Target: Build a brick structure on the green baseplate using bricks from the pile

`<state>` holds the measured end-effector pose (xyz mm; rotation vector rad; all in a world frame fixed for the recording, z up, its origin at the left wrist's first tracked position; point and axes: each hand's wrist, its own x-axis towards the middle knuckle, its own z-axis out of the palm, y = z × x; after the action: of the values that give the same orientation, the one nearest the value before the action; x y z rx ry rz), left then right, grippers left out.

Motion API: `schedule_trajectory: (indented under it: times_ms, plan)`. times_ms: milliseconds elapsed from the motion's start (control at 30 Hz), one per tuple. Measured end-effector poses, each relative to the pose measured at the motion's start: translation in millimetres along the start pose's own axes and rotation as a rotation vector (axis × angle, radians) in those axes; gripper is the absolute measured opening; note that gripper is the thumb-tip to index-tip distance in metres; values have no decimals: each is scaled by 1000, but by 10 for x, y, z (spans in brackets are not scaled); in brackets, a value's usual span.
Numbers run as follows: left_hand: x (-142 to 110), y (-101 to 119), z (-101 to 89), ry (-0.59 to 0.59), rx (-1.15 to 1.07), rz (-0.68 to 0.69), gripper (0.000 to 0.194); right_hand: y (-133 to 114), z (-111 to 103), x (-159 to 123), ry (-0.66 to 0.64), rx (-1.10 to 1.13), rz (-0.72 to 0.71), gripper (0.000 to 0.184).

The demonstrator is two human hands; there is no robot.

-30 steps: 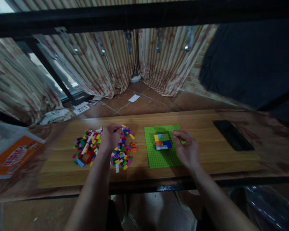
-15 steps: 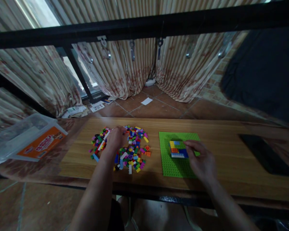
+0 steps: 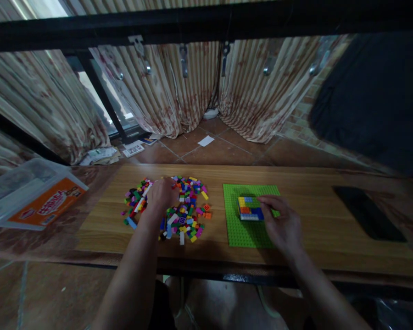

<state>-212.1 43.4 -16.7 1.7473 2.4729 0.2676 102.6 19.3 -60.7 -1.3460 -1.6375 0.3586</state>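
Observation:
My left hand (image 3: pixel 161 195) reaches into a spread pile of toy building bricks (image 3: pixel 182 220) in many colours. Its fingertips are hidden behind the back of the hand, so I cannot make out their grip. On a green studded baseplate (image 3: pixel 232 233) sits a small block of joined bricks (image 3: pixel 249 217) in yellow, orange, blue and light blue. My right hand (image 3: pixel 282 225) is at the block's right end, with thumb and forefinger bent toward each other. Whatever is between those fingertips is too small to name.
A clear plastic tub (image 3: pixel 37 197) with an orange label stands at the left. To the right lies a flat black object (image 3: pixel 368 213) on the wooden board (image 3: pixel 316 183). A dark metal bar (image 3: pixel 192 23) with hooks crosses beyond the table, before striped curtains (image 3: pixel 179 101).
The whole view has shifted slightly. My left hand stays over the brick pile, and my right hand stays beside the brick block on the baseplate.

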Motion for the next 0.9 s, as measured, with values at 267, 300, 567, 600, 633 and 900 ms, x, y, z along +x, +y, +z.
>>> schedule_trajectory:
  times_ms: [267, 300, 567, 600, 633, 900]
  plan:
    - [-67, 94, -113, -66, -595, 159, 26, 6, -11, -14, 14, 34, -23, 19]
    - [-98, 145, -112, -137, -705, 187, 26, -16, -6, -18, 10, 50, -33, 19]
    - [-376, 638, 24, -533, -1493, 36, 37, -350, 2, -113, -128, 95, -86, 19]
    - [-410, 706, 54, -589, -1551, 42, 36, -370, -5, -120, -146, 99, -92, 20]
    - [-444, 774, 84, -640, -1593, 52, 35, -382, -14, -121, -159, 104, -97, 21]
    - [-672, 1135, 249, -839, -1662, 103, 30, -351, -75, -51, -190, 121, -104, 23]
